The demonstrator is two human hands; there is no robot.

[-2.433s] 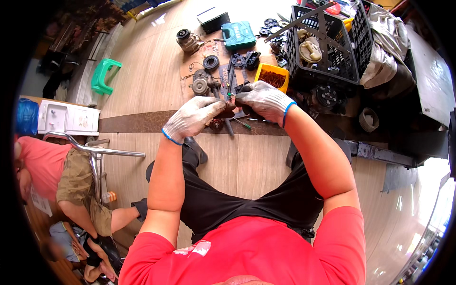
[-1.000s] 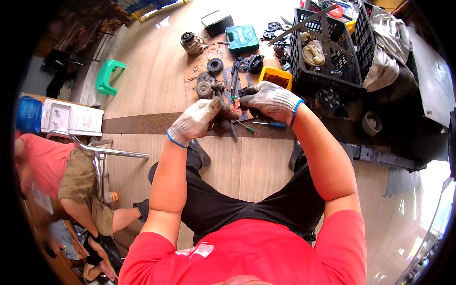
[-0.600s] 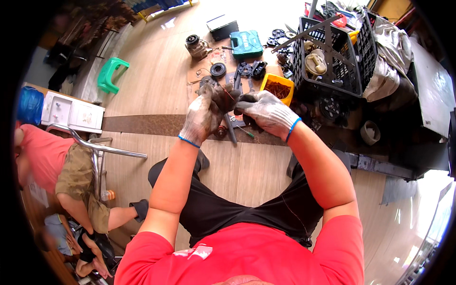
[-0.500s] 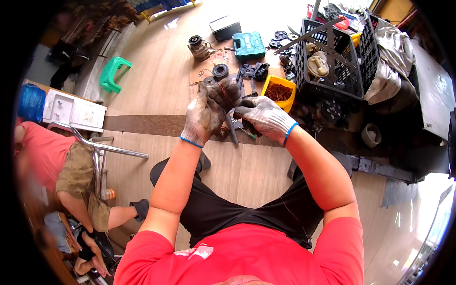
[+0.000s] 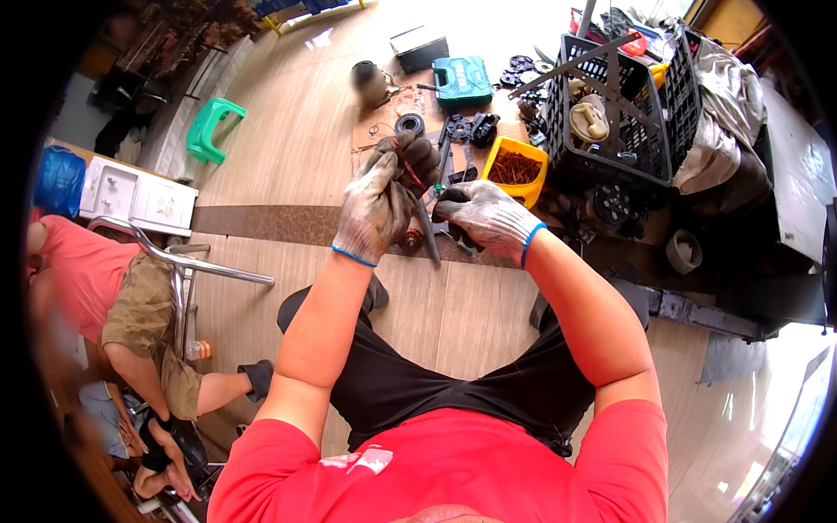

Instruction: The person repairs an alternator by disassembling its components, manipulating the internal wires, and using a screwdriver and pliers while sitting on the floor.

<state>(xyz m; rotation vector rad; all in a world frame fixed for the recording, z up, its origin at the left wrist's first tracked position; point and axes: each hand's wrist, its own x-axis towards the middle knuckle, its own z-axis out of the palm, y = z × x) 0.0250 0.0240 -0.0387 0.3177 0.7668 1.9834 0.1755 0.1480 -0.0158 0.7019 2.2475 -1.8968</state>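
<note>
Both my hands wear white knit gloves with dark, dirty palms and fingers. My left hand (image 5: pixel 381 200) is closed around a reddish wire (image 5: pixel 404 163), which runs across its dark fingers. Close to its right, my right hand (image 5: pixel 490 215) has its fingers pressed together. A small green piece (image 5: pixel 438 189) shows at those fingertips, though what they hold is mostly hidden. Under and between the hands, a dark bar (image 5: pixel 428 232) slants down. A small reddish part (image 5: pixel 411 238) lies just below my left hand.
Beyond my hands are a yellow container (image 5: pixel 540 180) of copper-coloured scraps, a teal case (image 5: pixel 462 81), a black ring-shaped part (image 5: pixel 409 125) and a motor-like part (image 5: pixel 370 85). Black crates (image 5: pixel 610 161) stand right. Left are a green stool (image 5: pixel 212 131), a metal-framed chair (image 5: pixel 218 272) and seated people.
My right hand has shifted and turned slightly; the green piece, seen below it before, now shows at its fingertips. My left hand keeps the wire, its fingers a little more raised.
</note>
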